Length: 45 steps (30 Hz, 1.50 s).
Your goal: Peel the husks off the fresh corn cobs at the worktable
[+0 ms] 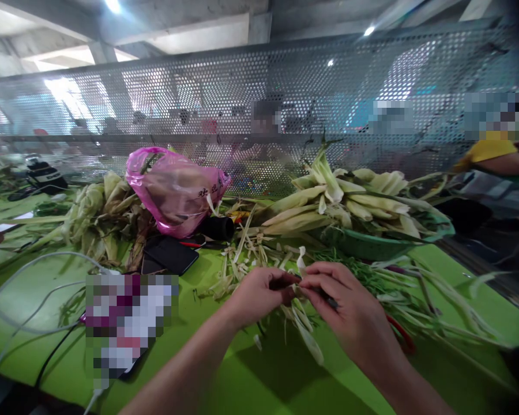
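My left hand [259, 294] and my right hand [350, 311] meet over the green table [263, 386], both pinching a small pale vegetable shoot with husk leaves [301, 262]. Peeled strips hang below my fingers [307, 334]. A thin dark tool seems to lie under my right fingers, though I cannot make it out clearly. A green basket [372, 245] heaped with pale husked shoots [350, 202] stands just beyond my hands.
A pink plastic bag [177, 190], a dark phone [170, 253] and a pile of husks [99, 213] lie at the left. White cables [34, 288] curl near the front left. A perforated metal screen [259, 98] backs the table. A person in yellow [493, 155] is at right.
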### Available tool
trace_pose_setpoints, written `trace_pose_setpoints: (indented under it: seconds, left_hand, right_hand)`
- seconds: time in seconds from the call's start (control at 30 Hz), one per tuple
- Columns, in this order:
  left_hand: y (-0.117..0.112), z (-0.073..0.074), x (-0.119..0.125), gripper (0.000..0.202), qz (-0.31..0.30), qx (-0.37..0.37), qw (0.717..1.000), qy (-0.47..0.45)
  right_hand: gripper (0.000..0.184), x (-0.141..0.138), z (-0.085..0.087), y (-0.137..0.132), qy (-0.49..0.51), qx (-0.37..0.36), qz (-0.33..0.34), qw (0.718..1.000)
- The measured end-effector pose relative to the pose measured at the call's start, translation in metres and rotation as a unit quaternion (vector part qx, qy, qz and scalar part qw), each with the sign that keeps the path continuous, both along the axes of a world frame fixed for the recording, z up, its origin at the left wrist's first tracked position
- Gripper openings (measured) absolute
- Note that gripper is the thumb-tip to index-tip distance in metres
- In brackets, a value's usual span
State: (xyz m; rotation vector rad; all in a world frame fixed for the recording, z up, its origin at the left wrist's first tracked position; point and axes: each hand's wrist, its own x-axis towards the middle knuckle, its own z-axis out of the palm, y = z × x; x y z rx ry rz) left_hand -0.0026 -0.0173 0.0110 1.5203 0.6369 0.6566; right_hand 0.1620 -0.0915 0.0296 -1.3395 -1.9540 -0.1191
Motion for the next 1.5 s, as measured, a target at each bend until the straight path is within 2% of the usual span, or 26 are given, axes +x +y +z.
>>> trace_pose_setpoints:
  seconds: [0.1,0.23,0.33,0.4,0.47,0.53,0.63,0.7,0.77,0.87,1.0,1.17,1.27,1.37,1.5]
  left_hand:
    - [0.001,-0.005,0.002,0.023,-0.02,-0.036,0.998,-0.038]
    - [0.004,-0.002,0.003,0.033,0.031,-0.095,0.991,-0.093]
    - [0.003,0.002,0.004,0.037,0.058,-0.13,0.98,-0.139]
    - [0.0,0.004,0.004,0.037,0.066,-0.144,0.974,-0.162]
    - [-0.002,0.005,0.005,0.037,0.078,-0.149,0.971,-0.173]
    - [-0.003,0.005,0.004,0.035,0.088,-0.156,0.97,-0.165]
    - [-0.002,0.005,0.004,0.031,0.109,-0.176,0.968,-0.139]
    - [0.0,0.004,0.004,0.03,0.124,-0.179,0.967,-0.134]
    - [0.0,0.003,0.005,0.03,0.126,-0.174,0.967,-0.139]
    - [-0.002,0.001,0.007,0.032,0.106,-0.164,0.972,-0.134]
    - [-0.004,-0.001,0.008,0.032,0.075,-0.1,0.986,-0.11]
    - [-0.001,0.001,0.002,0.04,0.06,0.008,0.997,-0.046]
    - [0.002,0.002,-0.002,0.042,0.051,0.048,0.997,0.022]
    - [0.003,0.002,-0.004,0.039,0.044,0.087,0.992,0.078]
    - [-0.003,0.009,-0.004,0.03,0.059,0.254,0.959,0.113]
  right_hand:
    - [0.012,-0.004,-0.001,-0.001,0.024,-0.001,0.005,1.0]
    - [0.023,-0.001,0.0,-0.003,0.147,0.001,-0.058,0.987]
    - [0.032,0.0,-0.001,0.0,0.3,-0.114,-0.068,0.945]
    - [0.037,-0.002,-0.001,0.003,0.389,-0.206,-0.022,0.898]
    - [0.038,-0.004,-0.001,0.006,0.442,-0.242,0.019,0.864]
    - [0.038,-0.003,-0.001,0.008,0.455,-0.235,0.023,0.859]
    - [0.036,0.003,-0.002,0.008,0.441,-0.203,-0.007,0.874]
    - [0.035,0.006,-0.002,0.008,0.439,-0.203,-0.016,0.875]
    - [0.035,0.006,-0.002,0.007,0.446,-0.225,-0.018,0.866]
    - [0.037,0.002,-0.003,0.008,0.47,-0.286,-0.004,0.835]
    - [0.032,-0.001,-0.007,0.009,0.521,-0.298,0.02,0.799]
    - [0.03,0.005,-0.013,0.011,0.558,-0.258,0.011,0.788]
    - [0.031,0.008,-0.013,0.013,0.589,-0.225,-0.006,0.776]
    - [0.03,0.009,-0.012,0.013,0.598,-0.216,-0.012,0.772]
    - [0.03,0.004,-0.012,0.012,0.569,-0.231,-0.004,0.789]
